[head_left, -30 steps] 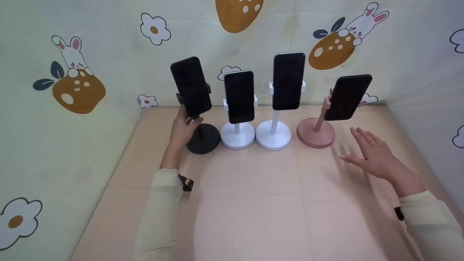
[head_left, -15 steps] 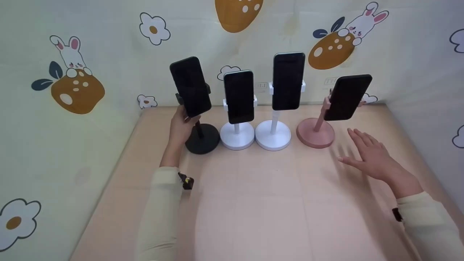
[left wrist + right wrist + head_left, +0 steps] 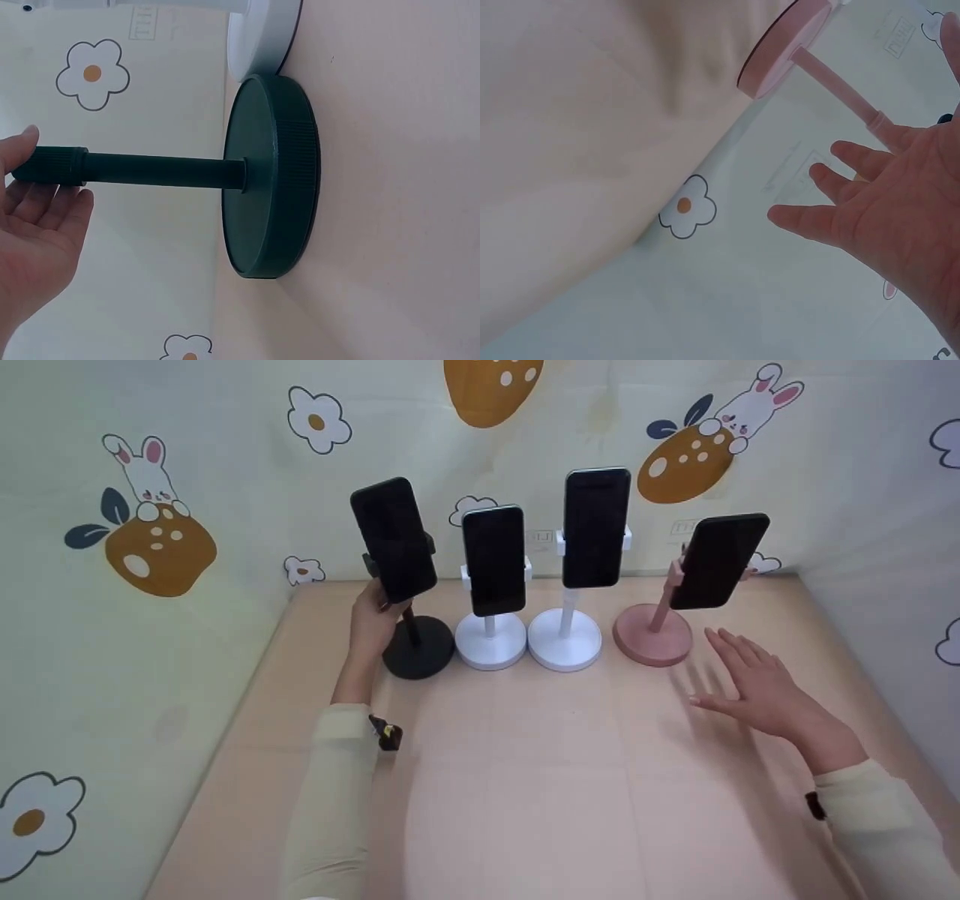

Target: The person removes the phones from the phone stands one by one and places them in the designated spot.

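My left hand (image 3: 367,624) grips the upper column of the black phone stand (image 3: 420,655) just under its phone (image 3: 395,540). In the left wrist view, the thumb lies over the ribbed collar (image 3: 51,165), with the fingers beneath it; the round base stands on the table. My right hand (image 3: 757,694) hovers, fingers spread and holding nothing, to the right of and in front of the pink phone stand (image 3: 652,637). That stand carries a tilted black phone (image 3: 720,562). The right wrist view shows the fingers overlapping the pink column (image 3: 836,82).
Two white phone stands (image 3: 491,649) (image 3: 565,652) fill the row's middle, each carrying an upright phone (image 3: 495,561) (image 3: 596,529). The white bases sit side by side, close to the black one. Patterned cloth walls (image 3: 247,495) enclose the pinkish table (image 3: 525,780).
My left thumb has drawn back slightly to the left along the black stand's column, showing more of it. My right hand has drifted a little left toward the pink stand. The stands have stayed put.
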`<state>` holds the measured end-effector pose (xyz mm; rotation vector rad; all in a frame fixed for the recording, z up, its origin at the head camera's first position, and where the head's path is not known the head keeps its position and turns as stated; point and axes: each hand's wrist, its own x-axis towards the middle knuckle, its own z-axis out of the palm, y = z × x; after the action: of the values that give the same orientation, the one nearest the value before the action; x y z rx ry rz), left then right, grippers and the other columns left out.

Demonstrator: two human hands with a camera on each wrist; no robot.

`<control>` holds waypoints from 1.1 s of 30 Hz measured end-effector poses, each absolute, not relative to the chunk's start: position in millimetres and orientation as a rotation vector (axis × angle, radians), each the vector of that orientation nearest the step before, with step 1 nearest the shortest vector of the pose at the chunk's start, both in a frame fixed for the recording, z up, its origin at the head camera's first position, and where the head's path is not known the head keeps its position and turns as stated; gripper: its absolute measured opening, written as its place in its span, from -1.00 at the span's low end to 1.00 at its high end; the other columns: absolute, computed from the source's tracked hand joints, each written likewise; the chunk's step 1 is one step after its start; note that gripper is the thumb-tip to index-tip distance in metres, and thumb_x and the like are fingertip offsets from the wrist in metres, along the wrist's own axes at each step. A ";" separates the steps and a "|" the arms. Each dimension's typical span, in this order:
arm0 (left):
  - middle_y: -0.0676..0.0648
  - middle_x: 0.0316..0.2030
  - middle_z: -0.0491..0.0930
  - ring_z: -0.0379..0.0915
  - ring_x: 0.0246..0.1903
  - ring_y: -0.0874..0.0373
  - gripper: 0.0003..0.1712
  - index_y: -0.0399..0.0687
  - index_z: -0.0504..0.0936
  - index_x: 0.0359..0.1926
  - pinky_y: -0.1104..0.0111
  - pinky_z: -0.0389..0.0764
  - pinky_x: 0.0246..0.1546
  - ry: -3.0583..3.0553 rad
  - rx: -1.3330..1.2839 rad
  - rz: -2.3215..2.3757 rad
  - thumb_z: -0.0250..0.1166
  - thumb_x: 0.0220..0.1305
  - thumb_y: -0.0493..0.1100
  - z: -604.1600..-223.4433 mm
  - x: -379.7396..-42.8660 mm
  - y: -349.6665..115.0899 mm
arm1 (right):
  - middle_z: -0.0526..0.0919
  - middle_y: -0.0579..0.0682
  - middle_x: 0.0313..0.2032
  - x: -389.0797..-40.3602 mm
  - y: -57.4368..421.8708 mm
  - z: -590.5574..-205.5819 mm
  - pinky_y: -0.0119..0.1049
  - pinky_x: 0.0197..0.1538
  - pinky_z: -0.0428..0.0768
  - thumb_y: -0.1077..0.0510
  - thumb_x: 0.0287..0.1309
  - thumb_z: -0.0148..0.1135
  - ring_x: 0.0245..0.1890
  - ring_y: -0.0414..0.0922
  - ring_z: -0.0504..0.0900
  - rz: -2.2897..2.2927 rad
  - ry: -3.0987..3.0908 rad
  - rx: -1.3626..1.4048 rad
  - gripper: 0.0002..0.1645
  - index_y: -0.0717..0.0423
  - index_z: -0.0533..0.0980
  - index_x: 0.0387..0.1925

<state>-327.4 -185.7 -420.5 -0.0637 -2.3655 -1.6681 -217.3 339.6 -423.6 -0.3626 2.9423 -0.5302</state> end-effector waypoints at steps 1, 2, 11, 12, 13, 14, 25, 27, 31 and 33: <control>-0.28 0.24 0.53 0.45 0.29 -0.09 -0.47 -0.24 0.40 0.33 0.20 0.48 0.36 -2.363 -0.057 -1.666 0.23 0.39 -0.26 -420.7 -327.6 -185.7 | -0.13 0.36 0.55 -217.2 339.2 -423.9 0.61 0.33 -0.16 -0.38 0.16 0.26 0.48 0.47 -0.14 -0.531 2.938 -0.363 0.28 0.08 -0.21 0.58; -0.28 0.23 0.54 0.46 0.28 -0.09 -0.48 -0.24 0.41 0.33 0.20 0.48 0.36 -2.363 -0.049 -1.664 0.23 0.39 -0.26 -420.8 -327.8 -185.7 | -0.14 0.35 0.55 -217.2 338.8 -424.2 0.61 0.34 -0.16 -0.39 0.17 0.26 0.48 0.46 -0.15 -0.530 2.935 -0.364 0.28 0.07 -0.21 0.59; -0.26 0.20 0.57 0.49 0.26 -0.08 -0.50 -0.21 0.42 0.32 0.19 0.48 0.36 -2.369 -0.039 -1.659 0.21 0.42 -0.22 -421.0 -329.1 -187.2 | -0.15 0.33 0.56 -217.3 334.8 -427.5 0.60 0.35 -0.16 -0.41 0.17 0.23 0.49 0.46 -0.16 -0.541 2.917 -0.381 0.28 0.07 -0.20 0.59; -0.26 0.20 0.57 0.49 0.26 -0.08 -0.50 -0.21 0.42 0.32 0.19 0.49 0.35 -2.371 -0.038 -1.659 0.21 0.42 -0.22 -420.8 -329.0 -187.2 | -0.14 0.33 0.56 -217.2 334.2 -427.9 0.60 0.35 -0.16 -0.41 0.17 0.23 0.49 0.46 -0.16 -0.543 2.916 -0.382 0.27 0.07 -0.20 0.59; -0.26 0.19 0.57 0.49 0.25 -0.08 -0.51 -0.21 0.43 0.32 0.19 0.50 0.34 -2.371 -0.035 -1.659 0.21 0.42 -0.22 -420.7 -328.8 -187.1 | -0.14 0.33 0.56 -217.2 333.5 -428.2 0.60 0.35 -0.16 -0.42 0.17 0.23 0.49 0.46 -0.16 -0.543 2.914 -0.384 0.28 0.05 -0.20 0.59; -0.25 0.18 0.58 0.50 0.25 -0.08 -0.51 -0.21 0.43 0.31 0.19 0.50 0.33 -2.372 -0.030 -1.656 0.21 0.42 -0.21 -420.7 -328.8 -187.2 | -0.14 0.33 0.56 -217.1 332.8 -428.4 0.60 0.35 -0.16 -0.42 0.16 0.23 0.49 0.46 -0.15 -0.543 2.914 -0.386 0.28 0.04 -0.21 0.59; -0.25 0.12 0.63 0.57 0.17 -0.06 -0.57 -0.20 0.50 0.26 0.20 0.52 0.30 -2.340 -0.044 -1.633 0.20 0.41 -0.28 -422.1 -328.3 -187.4 | -0.13 0.31 0.56 -217.2 323.5 -429.1 0.60 0.36 -0.16 -0.44 0.17 0.21 0.50 0.44 -0.16 -0.544 2.915 -0.397 0.26 0.01 -0.19 0.59; -0.24 0.11 0.63 0.58 0.15 -0.05 -0.58 -0.20 0.51 0.25 0.22 0.54 0.29 -2.330 -0.053 -1.632 0.20 0.41 -0.28 -422.8 -328.8 -187.4 | -0.12 0.32 0.56 -217.0 322.1 -429.8 0.59 0.37 -0.17 -0.44 0.17 0.20 0.50 0.44 -0.16 -0.546 2.914 -0.399 0.26 0.00 -0.20 0.59; -0.25 0.09 0.65 0.59 0.13 -0.05 -0.61 -0.21 0.54 0.22 0.23 0.56 0.26 -2.329 -0.044 -1.606 0.21 0.41 -0.28 -422.7 -327.9 -189.5 | -0.12 0.32 0.56 -216.5 320.2 -430.8 0.57 0.38 -0.18 -0.45 0.17 0.20 0.51 0.43 -0.16 -0.559 2.908 -0.404 0.26 -0.01 -0.21 0.59; -0.24 0.08 0.65 0.59 0.13 -0.05 -0.62 -0.20 0.56 0.20 0.24 0.56 0.25 -2.326 -0.033 -1.595 0.23 0.39 -0.26 -423.0 -326.4 -192.3 | -0.12 0.32 0.55 -216.3 319.7 -431.3 0.57 0.38 -0.17 -0.45 0.17 0.20 0.50 0.43 -0.16 -0.561 2.910 -0.410 0.26 0.02 -0.19 0.59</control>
<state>-326.4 -192.3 -423.0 -0.0332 -2.3264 -1.5946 -216.3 319.7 -431.3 -0.4104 2.9097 -0.5609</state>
